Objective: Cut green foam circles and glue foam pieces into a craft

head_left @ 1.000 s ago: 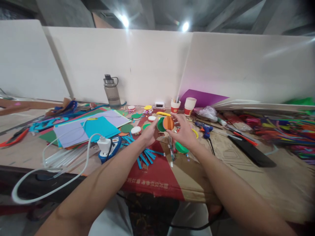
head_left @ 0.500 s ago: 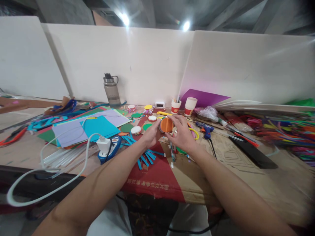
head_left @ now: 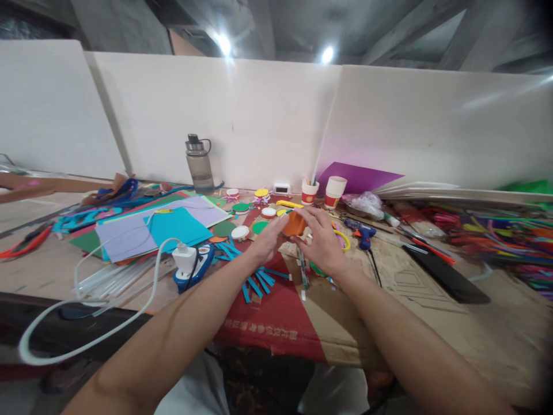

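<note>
Both my hands meet over the middle of the cluttered work table. My left hand (head_left: 266, 241) and my right hand (head_left: 319, 239) press together on a folded orange paper disc (head_left: 294, 223) held between their fingertips. The disc looks closed, and only its orange side shows. Blue paper strips (head_left: 254, 279) lie fanned out on the red cardboard just below my left hand. A green paper circle (head_left: 260, 227) and a white-topped round piece (head_left: 240, 232) lie to the left of the disc.
Coloured paper sheets (head_left: 173, 227), a white power adapter (head_left: 185, 259) with its cable and a grey water bottle (head_left: 199, 165) are at the left. Two paper cups (head_left: 323, 191), a blue glue gun (head_left: 362, 230), a black flat object (head_left: 449, 276) and piled coloured strips (head_left: 510, 230) are at the right.
The orange and green paper piece has been folded shut; the green no longer shows. My hands have closed in on it and lowered slightly towards the table.
</note>
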{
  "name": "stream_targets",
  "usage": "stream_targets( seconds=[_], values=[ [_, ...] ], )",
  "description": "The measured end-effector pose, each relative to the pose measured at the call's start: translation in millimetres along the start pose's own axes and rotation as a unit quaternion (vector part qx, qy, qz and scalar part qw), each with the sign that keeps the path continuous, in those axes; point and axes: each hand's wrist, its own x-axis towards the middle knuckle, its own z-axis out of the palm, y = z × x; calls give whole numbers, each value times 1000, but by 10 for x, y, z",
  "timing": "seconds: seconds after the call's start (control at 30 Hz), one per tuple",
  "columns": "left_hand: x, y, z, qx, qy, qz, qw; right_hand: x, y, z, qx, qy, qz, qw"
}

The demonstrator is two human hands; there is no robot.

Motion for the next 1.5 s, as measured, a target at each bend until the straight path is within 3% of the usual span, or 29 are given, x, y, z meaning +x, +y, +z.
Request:
stream_targets(
  seconds=[0.1, 0.2, 0.57, 0.73, 0.93, 1.17, 1.5],
  values=[
    [-11, -7, -8, 28, 16, 17, 999, 11, -13, -14, 32, 8, 22, 999],
    [-12, -12, -16, 23, 23, 19, 999, 25, -10, -33, 105, 14, 101, 989],
    [3, -14, -35, 39, -30, 2, 999, 75, -23, -56, 234, 1, 279, 931],
    [0, -18, -45, 38, -46, -9, 998, 71, -9, -36, 279, 25, 306, 910],
    [8, 15, -44, -39, -74, -66, 994, 58, 65, 16, 314, 13, 333, 889],
    [27, 3, -44, -66, -51, -68, 994, 44, 65, 30, 304, 15, 301, 904],
    [26, -2, -52, -44, -30, -40, 998, 14, 50, -11, 160, 46, 198, 966]
  ],
)
